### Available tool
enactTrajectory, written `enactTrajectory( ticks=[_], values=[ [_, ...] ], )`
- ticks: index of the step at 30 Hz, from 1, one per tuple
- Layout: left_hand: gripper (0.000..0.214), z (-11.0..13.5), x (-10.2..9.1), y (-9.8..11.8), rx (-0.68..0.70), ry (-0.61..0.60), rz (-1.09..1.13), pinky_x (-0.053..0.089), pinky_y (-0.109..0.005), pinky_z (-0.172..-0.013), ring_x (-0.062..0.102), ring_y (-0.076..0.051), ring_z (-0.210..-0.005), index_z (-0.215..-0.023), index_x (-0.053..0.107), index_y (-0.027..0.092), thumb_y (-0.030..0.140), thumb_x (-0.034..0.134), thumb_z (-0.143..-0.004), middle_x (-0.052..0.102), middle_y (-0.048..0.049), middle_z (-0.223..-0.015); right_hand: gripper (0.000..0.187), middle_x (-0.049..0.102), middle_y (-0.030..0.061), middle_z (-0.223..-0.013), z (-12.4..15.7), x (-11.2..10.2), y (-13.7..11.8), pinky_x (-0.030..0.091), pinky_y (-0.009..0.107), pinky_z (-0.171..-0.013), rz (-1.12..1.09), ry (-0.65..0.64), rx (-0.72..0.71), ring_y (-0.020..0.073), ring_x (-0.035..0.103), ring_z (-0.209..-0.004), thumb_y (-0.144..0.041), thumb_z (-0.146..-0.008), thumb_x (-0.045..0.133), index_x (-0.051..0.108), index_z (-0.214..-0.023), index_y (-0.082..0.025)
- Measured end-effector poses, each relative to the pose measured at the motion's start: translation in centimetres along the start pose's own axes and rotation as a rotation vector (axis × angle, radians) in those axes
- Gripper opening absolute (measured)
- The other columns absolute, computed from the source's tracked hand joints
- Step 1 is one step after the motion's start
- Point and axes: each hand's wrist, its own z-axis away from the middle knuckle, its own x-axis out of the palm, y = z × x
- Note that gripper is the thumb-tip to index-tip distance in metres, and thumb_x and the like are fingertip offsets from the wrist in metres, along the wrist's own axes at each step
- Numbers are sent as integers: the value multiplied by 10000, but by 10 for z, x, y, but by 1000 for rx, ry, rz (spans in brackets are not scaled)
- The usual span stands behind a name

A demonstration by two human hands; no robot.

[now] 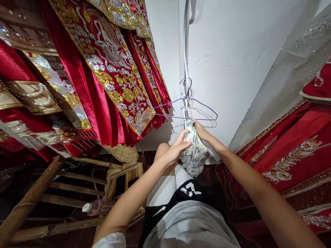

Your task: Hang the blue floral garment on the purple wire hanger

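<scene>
A thin purple wire hanger [192, 108] hangs against the white wall [227, 51] ahead. Just below its bottom bar I hold a small crumpled cloth [193, 155] with a pale blue and yellow print. My left hand [176, 146] is closed on the cloth's left side. My right hand [199, 129] pinches its top edge, right under the hanger's bar. The rest of the cloth hangs down over my raised knee.
Red garments [108, 69] with gold and silver embroidery hang at the left. More embroidered red cloth [292, 162] lies at the right. A wooden chair [77, 186] and a pink bottle [97, 207] sit at the lower left. A white cord [185, 44] runs down the wall.
</scene>
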Motion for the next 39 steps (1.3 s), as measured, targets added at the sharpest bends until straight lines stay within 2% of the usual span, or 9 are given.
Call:
enactTrajectory(
  ticks=[3, 5, 10, 13, 15, 19, 25, 33, 39],
  values=[
    [462, -15, 8, 2, -1, 20, -20, 515, -307, -813, 677, -186, -811, -1152, 564, 252, 403, 805, -788, 683, 0, -929, 486, 717, 93, -1191, -1, 6, 15, 462, 425, -1056, -22, 21, 6, 273, 612, -1190, -584, -855, 570, 658, -1181, -235],
    [433, -24, -2, 9, -19, 33, -137, 504, -289, -752, 648, -173, -744, -1061, 590, 217, 447, 809, -766, 660, 3, -860, 449, 715, 101, -1158, -5, -2, 19, 473, 402, -1007, 70, 86, 7, 266, 625, -1125, -584, -895, 494, 666, -1090, -218],
    [274, -27, -55, 25, 25, -30, -824, 439, -276, -690, 561, -178, -692, -827, 647, 194, 465, 679, -846, 642, -15, -772, 316, 690, 43, -843, -4, -39, 20, 454, 296, -758, 331, -2, -13, 216, 598, -820, -449, -917, 420, 609, -811, -218],
    [203, -23, -86, 30, -80, -24, -1269, 428, -300, -697, 552, -203, -639, -647, 621, 217, 340, 707, -784, 624, -12, -650, 188, 575, -1, -648, 5, -64, 14, 347, 274, -647, 409, 44, -20, 195, 503, -674, -371, -843, 504, 572, -739, -230],
    [209, -22, -101, 32, -138, 50, -1388, 446, -334, -763, 586, -239, -661, -571, 593, 225, 269, 723, -729, 607, -15, -594, 166, 517, -9, -591, 10, -80, 7, 284, 279, -611, 536, 74, -37, 194, 454, -623, -364, -817, 528, 569, -718, -237],
    [207, -30, -113, 41, -91, 272, -1482, 427, -455, -968, 634, -345, -908, -578, 570, 227, 215, 692, -744, 632, -72, -645, 205, 493, 5, -558, 12, -103, -9, 245, 293, -592, 742, 60, -71, 201, 425, -582, -401, -827, 520, 581, -711, -244],
    [159, -56, -110, 60, 117, 497, -1505, 409, -470, -1031, 576, -351, -1112, -870, 649, 199, 99, 528, -843, 681, -183, -1228, 223, 473, -4, -557, 7, -114, -26, 271, 291, -577, 698, 33, -69, 181, 406, -566, -394, -829, 515, 488, -674, -237],
    [237, -53, -117, 80, 293, 583, -1527, 451, -392, -917, 608, -294, -917, -816, 615, 209, 44, 447, -842, 695, -138, -972, 263, 402, -17, -540, 10, -101, -25, 283, 295, -593, 675, 53, -52, 184, 382, -583, -417, -833, 515, 444, -646, -246],
    [373, -57, -99, 99, 384, 638, -1551, 444, -404, -991, 598, -302, -1071, -1044, 715, 193, 108, 386, -890, 729, -123, -1154, 272, 388, -32, -550, 11, -92, -26, 275, 288, -582, 584, 76, -20, 162, 359, -575, -420, -829, 518, 450, -642, -234]
  ],
)
